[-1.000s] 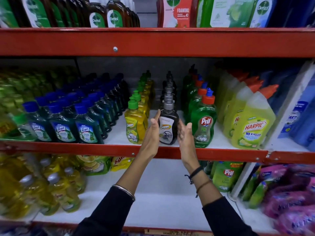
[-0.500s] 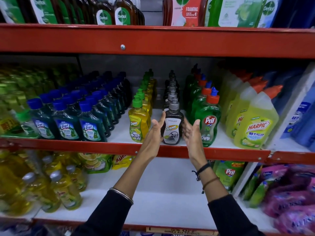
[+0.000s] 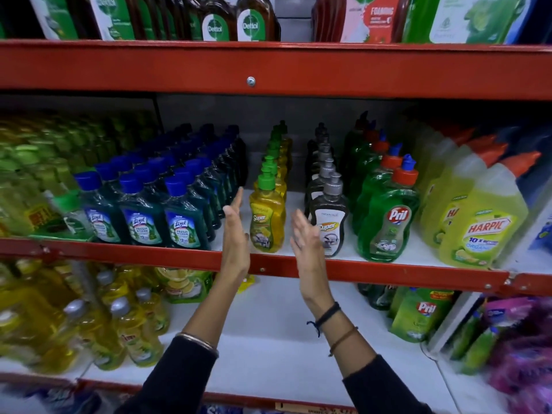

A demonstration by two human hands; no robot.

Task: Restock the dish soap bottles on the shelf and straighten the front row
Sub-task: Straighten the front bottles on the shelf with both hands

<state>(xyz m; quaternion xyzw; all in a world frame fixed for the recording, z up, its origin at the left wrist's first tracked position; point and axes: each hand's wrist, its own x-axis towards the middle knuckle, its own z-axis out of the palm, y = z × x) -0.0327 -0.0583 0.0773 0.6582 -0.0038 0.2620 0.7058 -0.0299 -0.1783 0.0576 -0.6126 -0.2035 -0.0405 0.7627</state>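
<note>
On the middle shelf (image 3: pixel 388 271), a yellow Super dish soap bottle (image 3: pixel 266 216) with a green pump heads its row. A dark Super bottle (image 3: pixel 328 222) with a grey pump heads the row to its right. My left hand (image 3: pixel 236 234) is flat and open just left of the yellow bottle. My right hand (image 3: pixel 306 237) is flat and open between the yellow and the dark bottle, covering part of the dark bottle's label. Neither hand holds anything. A green Pril bottle (image 3: pixel 388 222) stands further right.
Blue-capped Lizol bottles (image 3: pixel 140 216) fill the shelf to the left, yellow Harpic bottles (image 3: pixel 481 225) the right. Dettol bottles (image 3: pixel 233 22) stand on the top shelf. The lower shelf holds yellow bottles (image 3: pixel 131 330) at left, Pril pouches (image 3: pixel 421 315) and pink packs (image 3: pixel 522 348) at right.
Both hands have shifted left, from flanking the dark Super bottle to flanking the yellow Super bottle. The view has moved closer to the shelf.
</note>
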